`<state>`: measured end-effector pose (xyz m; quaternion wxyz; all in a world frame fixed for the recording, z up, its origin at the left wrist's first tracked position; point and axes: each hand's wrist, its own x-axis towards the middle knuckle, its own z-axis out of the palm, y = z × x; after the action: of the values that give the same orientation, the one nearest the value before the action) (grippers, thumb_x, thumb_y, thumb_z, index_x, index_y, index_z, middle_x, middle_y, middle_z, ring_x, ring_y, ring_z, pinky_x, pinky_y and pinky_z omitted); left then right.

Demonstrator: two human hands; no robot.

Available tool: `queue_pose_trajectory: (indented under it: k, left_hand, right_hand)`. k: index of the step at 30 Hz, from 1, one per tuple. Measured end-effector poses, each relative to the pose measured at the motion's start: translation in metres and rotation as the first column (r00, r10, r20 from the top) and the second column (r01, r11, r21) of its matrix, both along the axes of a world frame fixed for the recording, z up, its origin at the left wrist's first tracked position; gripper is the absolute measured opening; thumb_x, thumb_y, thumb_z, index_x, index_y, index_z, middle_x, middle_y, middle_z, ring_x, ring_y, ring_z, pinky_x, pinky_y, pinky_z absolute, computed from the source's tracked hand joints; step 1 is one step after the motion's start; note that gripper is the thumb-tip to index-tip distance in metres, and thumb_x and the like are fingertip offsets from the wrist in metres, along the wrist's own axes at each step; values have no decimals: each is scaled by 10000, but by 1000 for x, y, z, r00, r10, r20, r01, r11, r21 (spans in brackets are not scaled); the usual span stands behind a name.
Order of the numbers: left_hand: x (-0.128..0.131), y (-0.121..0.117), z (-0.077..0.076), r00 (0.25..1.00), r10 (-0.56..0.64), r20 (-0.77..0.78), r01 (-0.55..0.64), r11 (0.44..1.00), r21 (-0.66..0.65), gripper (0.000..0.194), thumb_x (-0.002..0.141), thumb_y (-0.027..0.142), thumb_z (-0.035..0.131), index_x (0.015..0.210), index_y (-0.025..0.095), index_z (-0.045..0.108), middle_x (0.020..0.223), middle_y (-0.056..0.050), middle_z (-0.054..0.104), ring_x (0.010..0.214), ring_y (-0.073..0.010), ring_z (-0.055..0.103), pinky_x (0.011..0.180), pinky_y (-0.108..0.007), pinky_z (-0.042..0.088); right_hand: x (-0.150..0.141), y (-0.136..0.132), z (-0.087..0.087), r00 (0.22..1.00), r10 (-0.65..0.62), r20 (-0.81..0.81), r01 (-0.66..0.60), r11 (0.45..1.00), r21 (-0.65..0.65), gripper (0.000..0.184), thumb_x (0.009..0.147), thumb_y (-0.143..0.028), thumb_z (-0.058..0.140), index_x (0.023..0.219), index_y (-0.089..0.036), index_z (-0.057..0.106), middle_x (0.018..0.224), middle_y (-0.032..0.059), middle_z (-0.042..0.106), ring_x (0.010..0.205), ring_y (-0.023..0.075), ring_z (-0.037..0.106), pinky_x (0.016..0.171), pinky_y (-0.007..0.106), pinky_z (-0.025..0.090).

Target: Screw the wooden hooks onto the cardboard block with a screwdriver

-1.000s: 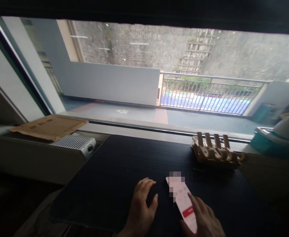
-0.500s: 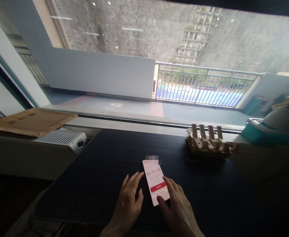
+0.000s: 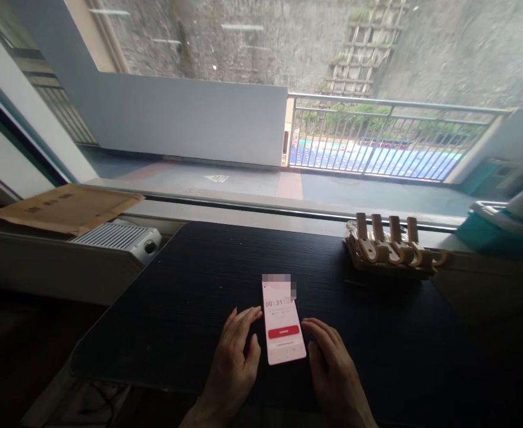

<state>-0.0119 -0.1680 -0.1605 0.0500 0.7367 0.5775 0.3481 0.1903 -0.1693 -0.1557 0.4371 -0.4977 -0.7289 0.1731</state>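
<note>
A smartphone (image 3: pixel 283 318) lies face up on the dark table (image 3: pixel 163 333), its lit screen showing a timer and a red button; part of its top is blurred out. My left hand (image 3: pixel 238 345) rests at the phone's left side, fingers stretched forward and thumb apart, the fingertips close to its edge. On the other side, my right hand (image 3: pixel 332 356) lies with fingers extended near the phone's right edge. Neither hand holds anything. Whether the fingertips touch the phone's edges is hard to tell.
At the table's far right corner stands a holder with several curved wooden pieces (image 3: pixel 388 246). A brown envelope (image 3: pixel 65 208) lies on a white radiator-like unit (image 3: pixel 143 241) at left. Beyond the window, a teal container (image 3: pixel 488 229) stands at right, and a railing (image 3: pixel 390 139) runs behind.
My right hand has moved off the phone to its right side. The phone has turned to lie straighter. My left hand stays nearly in place, and the view has tilted slightly.
</note>
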Motion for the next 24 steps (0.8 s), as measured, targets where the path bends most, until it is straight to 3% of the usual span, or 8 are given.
queue_pose_trajectory:
  k: [5, 11, 18, 24]
  left_hand:
    - [0, 0, 3, 993, 47, 106, -45, 999, -26, 385, 873, 148, 407, 1252, 207, 445, 1152, -61, 632, 1191, -202, 521, 1061, -484, 384]
    - [0, 1, 5, 994, 34, 100, -29, 999, -45, 350, 861, 151, 410, 1176, 218, 548, 1236, -47, 600, 1221, -215, 501, 1064, -458, 386]
    - [0, 1, 5, 998, -29, 61, 34, 997, -75, 439, 863, 140, 402, 1291, 218, 457, 1306, -62, 553, 1258, -218, 462, 1097, -489, 325]
    - [1, -2, 4, 988, 24, 154, -10, 996, -92, 420, 884, 158, 402, 1297, 227, 426, 1312, -62, 527, 1296, -213, 401, 1091, -475, 341]
  right_hand:
    - [6, 3, 3, 990, 116, 76, -125, 985, 117, 256, 814, -30, 430, 818, -222, 598, 1075, 54, 656, 1197, 255, 456, 893, 430, 480]
    - [2, 4, 5, 964, 160, 212, -190, 974, 126, 271, 770, -11, 437, 854, -222, 585, 1132, 47, 647, 1230, 257, 432, 908, 439, 470]
    - [-2, 2, 9, 974, 144, 174, -167, 978, 123, 267, 775, -16, 418, 835, -222, 577, 1094, 47, 667, 1243, 260, 430, 925, 454, 450]
    - [0, 2, 9, 970, 170, 171, -191, 975, 113, 284, 758, 2, 416, 838, -216, 579, 1100, 43, 665, 1249, 251, 421, 934, 444, 449]
